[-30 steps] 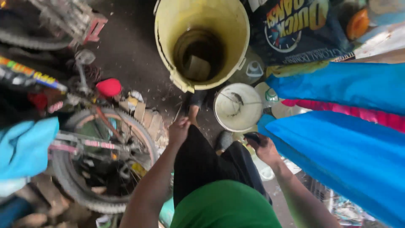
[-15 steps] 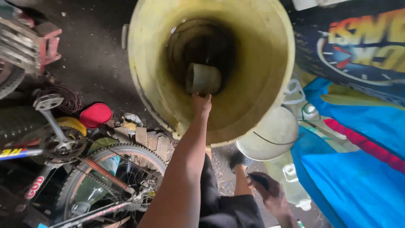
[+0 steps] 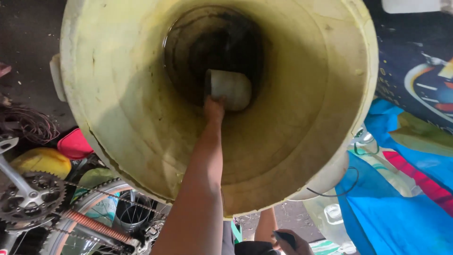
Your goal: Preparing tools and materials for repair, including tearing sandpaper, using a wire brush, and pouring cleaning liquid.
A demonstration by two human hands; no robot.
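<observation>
Deep inside the big yellow barrel (image 3: 141, 118), the left hand (image 3: 213, 107) is reaching all the way down, arm stretched straight, and it's closing around the edge of a small pale scoop cup (image 3: 230, 88) that's sitting right at the dark bottom. The fingers are looking wrapped onto the cup's near rim, though the grip itself is partly hidden by the hand, so I'm guessing that's simply the only part reachable from up top. The cup is lying tilted on its side, mouth facing left-ish, probably because it's resting in whatever murky liquid is pooling down there. The right hand (image 3: 289, 242) is hanging low at the bottom of the view, outside the barrel, and it's curling around a small dark object (image 3: 285, 237); I can't tell what that is. Off to the left, a bicycle wheel (image 3: 94, 222) and its chainring (image 3: 29, 200) are crowding close to the barrel, with a red lid-like thing (image 3: 74, 144) beside them, and blue fabric (image 3: 401, 217) is draping on the right.
</observation>
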